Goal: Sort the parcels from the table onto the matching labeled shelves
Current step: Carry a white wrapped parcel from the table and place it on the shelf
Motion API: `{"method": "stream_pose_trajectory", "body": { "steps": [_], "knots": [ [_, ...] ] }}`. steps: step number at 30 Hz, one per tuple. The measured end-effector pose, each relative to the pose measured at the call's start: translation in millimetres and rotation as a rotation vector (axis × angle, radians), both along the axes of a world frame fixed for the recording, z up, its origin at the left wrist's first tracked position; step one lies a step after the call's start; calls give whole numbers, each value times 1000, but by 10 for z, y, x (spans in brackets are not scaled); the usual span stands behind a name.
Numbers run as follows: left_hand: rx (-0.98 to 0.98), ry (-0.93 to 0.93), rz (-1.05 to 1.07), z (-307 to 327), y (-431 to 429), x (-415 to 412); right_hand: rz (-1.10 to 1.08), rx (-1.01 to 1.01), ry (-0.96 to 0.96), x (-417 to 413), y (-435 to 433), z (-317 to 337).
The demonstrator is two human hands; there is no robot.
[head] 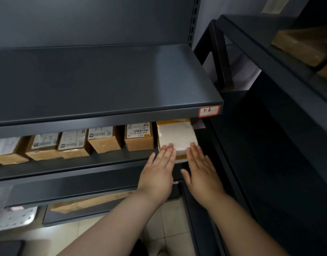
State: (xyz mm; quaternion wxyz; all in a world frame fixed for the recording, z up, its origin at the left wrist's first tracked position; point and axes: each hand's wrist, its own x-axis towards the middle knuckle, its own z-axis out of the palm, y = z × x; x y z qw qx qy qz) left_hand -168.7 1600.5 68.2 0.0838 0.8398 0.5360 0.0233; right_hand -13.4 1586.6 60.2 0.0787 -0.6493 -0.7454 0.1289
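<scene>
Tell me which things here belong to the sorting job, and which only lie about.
Job: white parcel, left hand and right hand touching it, shelf, boxed parcels beside it, 1-6 label.
Lying about: brown parcels on right rack, pale dotted sheet lower left.

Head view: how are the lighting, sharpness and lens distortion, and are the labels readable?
Head view: dim, uneven light; the dark grey metal upper shelf shows a soft sheen, the black right-hand rack sinks into shadow. Head view: wide-angle bending curves the shelf edges. Head view: the red-bordered label reads 1-6 clearly, labels on the brown cardboard boxes smear toward the left; the white flat parcel is sharp.
</scene>
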Motion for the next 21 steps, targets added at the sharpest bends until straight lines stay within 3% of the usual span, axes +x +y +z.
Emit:
{"method": "stream_pose_trajectory", "body": {
  "steps": [10,21],
  "knots": [
    [-68,62,21,43,462,1,-34,-76,-30,-60,367,59],
    [-17,94,54,65,-146,-110,-1,-2,8,-196,-33,117]
  ]
}}
